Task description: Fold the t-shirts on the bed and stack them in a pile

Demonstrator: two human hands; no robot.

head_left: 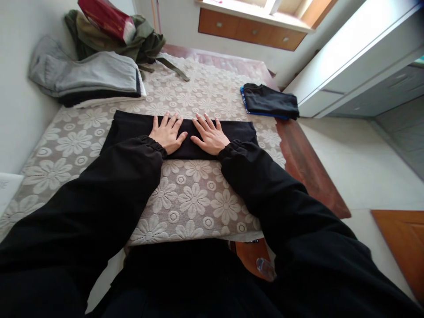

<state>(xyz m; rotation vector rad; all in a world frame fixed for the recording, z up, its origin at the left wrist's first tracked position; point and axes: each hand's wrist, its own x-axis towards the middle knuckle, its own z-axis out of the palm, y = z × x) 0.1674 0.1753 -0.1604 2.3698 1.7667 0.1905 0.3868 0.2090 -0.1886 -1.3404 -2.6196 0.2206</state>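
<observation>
A black garment, folded into a long flat strip, lies crosswise on the table over a lace tablecloth with a flower pattern. My left hand rests palm down on the garment left of its middle, fingers spread. Just to the right, my right hand lies flat on the same cloth, its fingers apart too. The thumbs point toward each other with a small gap between them. Neither hand grips anything. What kind of garment it is cannot be made out from the folds.
Folded grey clothes lie on darker and white ones at the back left, before an olive-green bag with a dark red package on top. A folded black and blue clothes stack sits near the right wooden table edge.
</observation>
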